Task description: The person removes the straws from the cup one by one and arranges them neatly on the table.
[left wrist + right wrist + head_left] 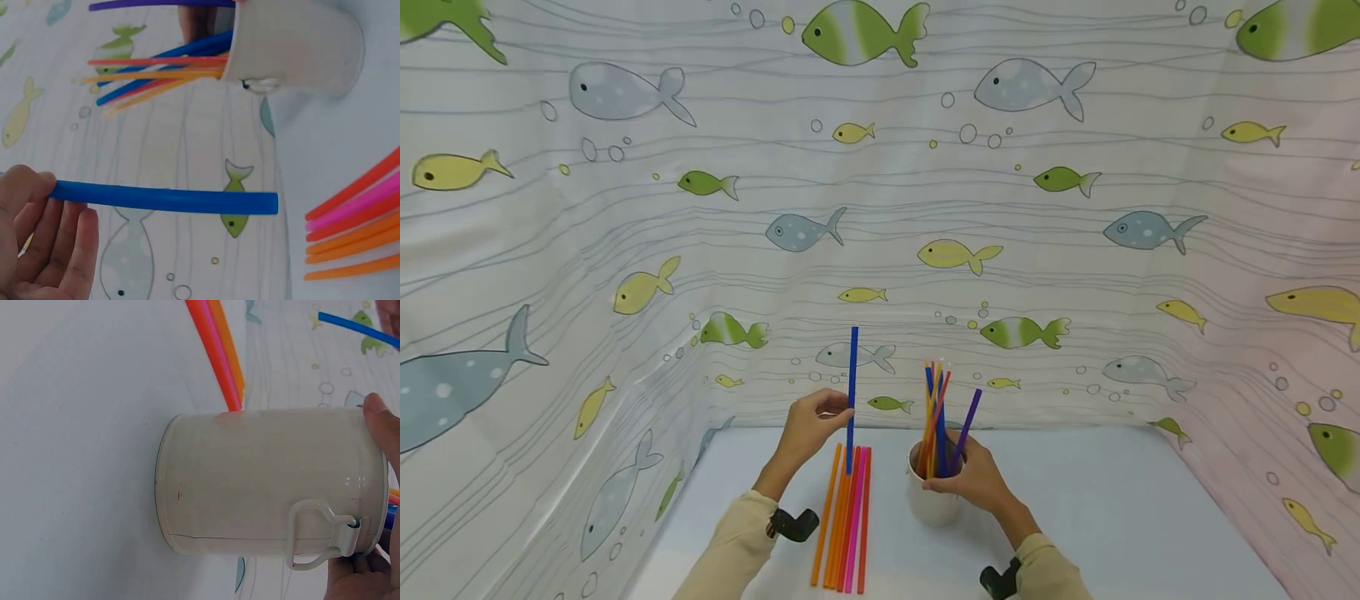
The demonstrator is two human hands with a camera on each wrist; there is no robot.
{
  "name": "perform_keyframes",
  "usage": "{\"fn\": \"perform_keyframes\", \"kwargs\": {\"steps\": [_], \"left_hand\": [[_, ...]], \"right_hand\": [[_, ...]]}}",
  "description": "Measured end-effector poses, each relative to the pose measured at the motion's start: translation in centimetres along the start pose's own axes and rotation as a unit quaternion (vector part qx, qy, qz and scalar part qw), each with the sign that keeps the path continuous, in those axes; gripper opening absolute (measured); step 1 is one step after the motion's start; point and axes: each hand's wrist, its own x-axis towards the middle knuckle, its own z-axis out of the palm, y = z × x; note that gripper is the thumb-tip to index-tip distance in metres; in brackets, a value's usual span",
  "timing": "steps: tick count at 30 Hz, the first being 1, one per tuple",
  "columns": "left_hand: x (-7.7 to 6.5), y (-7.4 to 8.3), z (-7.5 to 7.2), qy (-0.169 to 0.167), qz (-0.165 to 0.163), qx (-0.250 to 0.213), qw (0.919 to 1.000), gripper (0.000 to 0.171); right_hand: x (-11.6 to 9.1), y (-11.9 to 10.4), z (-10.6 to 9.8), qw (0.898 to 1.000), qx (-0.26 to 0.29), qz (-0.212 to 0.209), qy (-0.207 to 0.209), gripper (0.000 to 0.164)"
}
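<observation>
My left hand (808, 427) pinches a blue straw (853, 367) between thumb and fingers near its middle. The straw stands upright, its lower end overlapping a row of orange, red and pink straws (850, 542) on the table in the head view. My right hand (981, 479) grips the rim of a white metal canister (932, 507), thumb on the near side and fingers round the far side. Blue, orange, red and yellow straws (162, 75) stand in the canister, and a purple straw (968, 421) leans to the right. A wire handle (322, 534) shows on the canister's side.
The canister stands on a white table (1112, 517), to the right of the row of straws. A fish-patterned curtain (880, 208) encloses the table at the back and both sides. Black wrist cameras (793, 525) sit on both forearms.
</observation>
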Motion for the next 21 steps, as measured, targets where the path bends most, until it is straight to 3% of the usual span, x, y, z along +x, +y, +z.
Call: {"fn": "perform_keyframes", "kwargs": {"steps": [9,21], "left_hand": [[-2.1,-3.5,-0.1,0.001,-0.05,0.04,0.9979,0.015],[-5.1,-7.5,0.3,0.01,-0.123,0.048,0.9912,0.017]], "right_hand": [[-0.1,0.1,0.0,1.0,-0.004,0.006,0.001,0.099],[-0.1,0.0,-0.1,1.0,-0.001,0.0,0.004,0.098]]}}
